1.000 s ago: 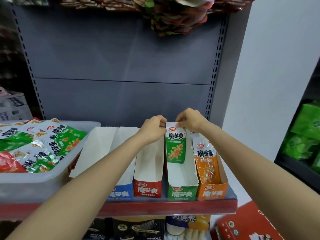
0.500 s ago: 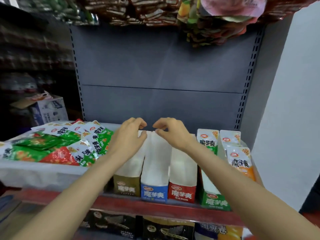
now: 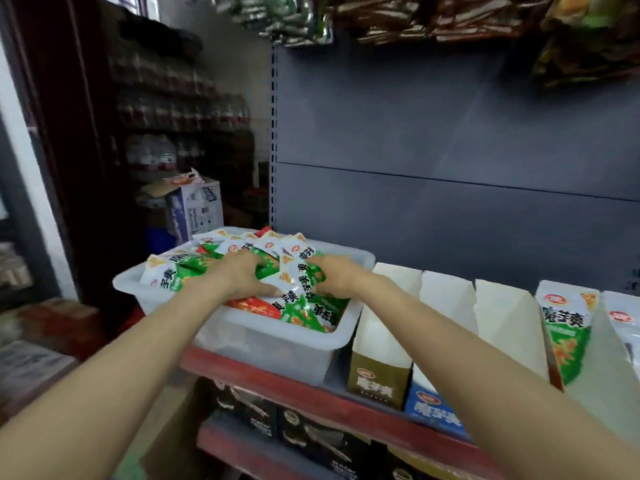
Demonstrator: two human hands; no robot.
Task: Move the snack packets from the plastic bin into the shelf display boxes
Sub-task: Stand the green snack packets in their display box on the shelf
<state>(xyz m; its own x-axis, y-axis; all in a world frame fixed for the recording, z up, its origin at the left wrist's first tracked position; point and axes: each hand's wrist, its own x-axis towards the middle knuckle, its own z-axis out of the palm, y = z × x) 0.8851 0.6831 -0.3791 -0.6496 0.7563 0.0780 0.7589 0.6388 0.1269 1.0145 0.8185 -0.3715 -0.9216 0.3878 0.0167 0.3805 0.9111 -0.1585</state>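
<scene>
A translucent plastic bin (image 3: pixel 277 355) stands at the left end of the shelf, heaped with green, white and red snack packets (image 3: pixel 304 313). Both my hands are in the pile. My left hand (image 3: pixel 242 275) lies on the green packets with its fingertips buried among them and its thumb stretched out. My right hand (image 3: pixel 337 275) curls its fingers round upright packets at the bin's right side. To the right stand the display boxes: an olive one (image 3: pixel 379 375) and a blue one (image 3: pixel 433 407) with nothing showing inside, then one holding a green packet (image 3: pixel 568 337).
The shelf has a red front edge (image 3: pixel 346 403) and a grey back panel (image 3: pixel 450 133). Hanging snack bags (image 3: pixel 415 19) crowd the top. Dark boxed goods (image 3: pixel 311 434) fill the shelf below. A cardboard carton (image 3: pixel 197 209) and blurred stock shelves stand to the left.
Both hands left the display boxes and moved left into the bin, onto the packets. My view swung left with them, so the boxes now sit at the right.
</scene>
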